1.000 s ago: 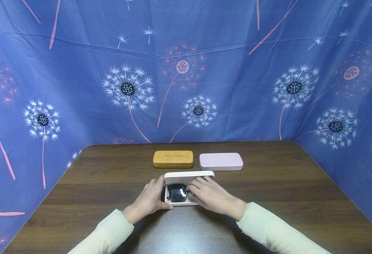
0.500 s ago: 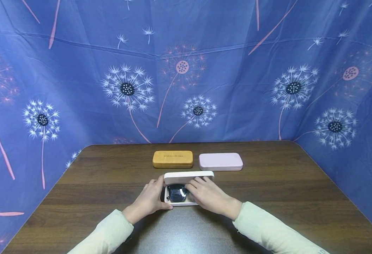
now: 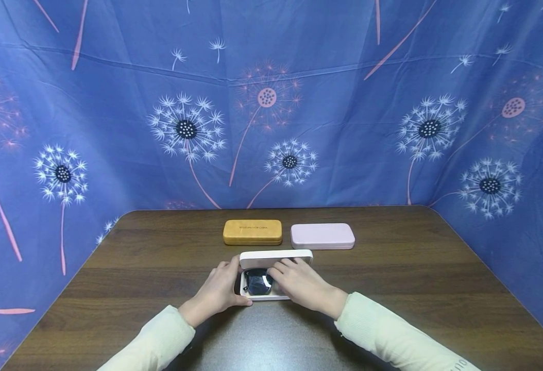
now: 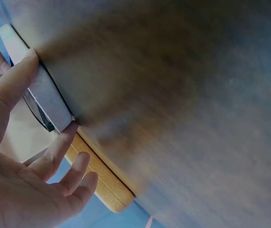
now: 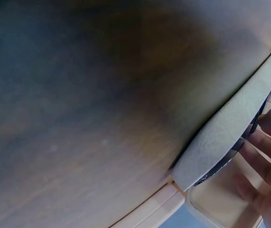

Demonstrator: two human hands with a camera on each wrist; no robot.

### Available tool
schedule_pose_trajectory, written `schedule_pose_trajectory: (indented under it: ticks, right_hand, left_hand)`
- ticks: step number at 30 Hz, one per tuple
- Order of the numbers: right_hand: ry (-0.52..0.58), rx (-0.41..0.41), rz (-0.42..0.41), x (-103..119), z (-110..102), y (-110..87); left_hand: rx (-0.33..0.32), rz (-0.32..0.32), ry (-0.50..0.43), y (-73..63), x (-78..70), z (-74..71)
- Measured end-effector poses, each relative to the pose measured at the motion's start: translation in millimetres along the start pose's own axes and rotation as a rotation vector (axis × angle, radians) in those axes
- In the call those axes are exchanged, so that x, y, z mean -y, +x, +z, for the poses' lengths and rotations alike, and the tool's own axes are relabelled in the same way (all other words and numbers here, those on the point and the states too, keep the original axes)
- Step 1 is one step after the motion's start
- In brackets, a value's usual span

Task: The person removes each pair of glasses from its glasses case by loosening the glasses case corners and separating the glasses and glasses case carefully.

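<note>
A white glasses case (image 3: 276, 254) stands with its lid raised on the table, near the middle of the head view. Dark sunglasses (image 3: 257, 282) lie inside, with one lens plainly showing. My left hand (image 3: 218, 288) grips the case's left end; in the left wrist view its thumb lies on the front wall (image 4: 52, 97) and a fingertip touches the corner. Reaching in from the right, my right hand (image 3: 306, 288) covers the other part of the sunglasses. The right wrist view has its fingers and thumb at the dark frame (image 5: 220, 165); the exact pinch is partly hidden.
Behind the white case lie a yellow glasses case (image 3: 253, 233) and a pale pink one (image 3: 323, 236), both closed. The brown wooden table (image 3: 160, 242) ends at a blue dandelion-print cloth (image 3: 345, 129) on the back and sides.
My right hand has shifted slightly to the left over the sunglasses, its sleeve following. The left hand and the cases stay where they were.
</note>
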State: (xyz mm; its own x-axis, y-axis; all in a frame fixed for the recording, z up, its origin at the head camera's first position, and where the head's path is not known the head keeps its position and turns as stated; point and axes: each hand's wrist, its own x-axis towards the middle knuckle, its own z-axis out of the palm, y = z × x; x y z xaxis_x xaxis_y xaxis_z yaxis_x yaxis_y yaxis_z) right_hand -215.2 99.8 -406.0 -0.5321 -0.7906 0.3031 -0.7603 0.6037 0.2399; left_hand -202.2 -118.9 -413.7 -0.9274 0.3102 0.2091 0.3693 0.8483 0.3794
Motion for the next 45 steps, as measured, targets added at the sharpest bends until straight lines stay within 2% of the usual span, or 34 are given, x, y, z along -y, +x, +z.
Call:
schedule_pose_trajectory:
  ticks: [16,33,45]
  right_hand:
    - [-0.106,-0.123,-0.008,2.8,3.2,4.2]
    - [-0.148,-0.143,-0.034,5.5,0.6,4.9]
    - [-0.142,-0.168,-0.015,9.8,-3.6,5.9]
  left_hand:
    - [0.004,0.008,0.026,0.2,0.3,0.8]
    - [0.009,-0.003,0.038,-0.5,-1.6,-1.1]
    - [0.015,-0.015,0.032,-0.2,-2.7,-1.3]
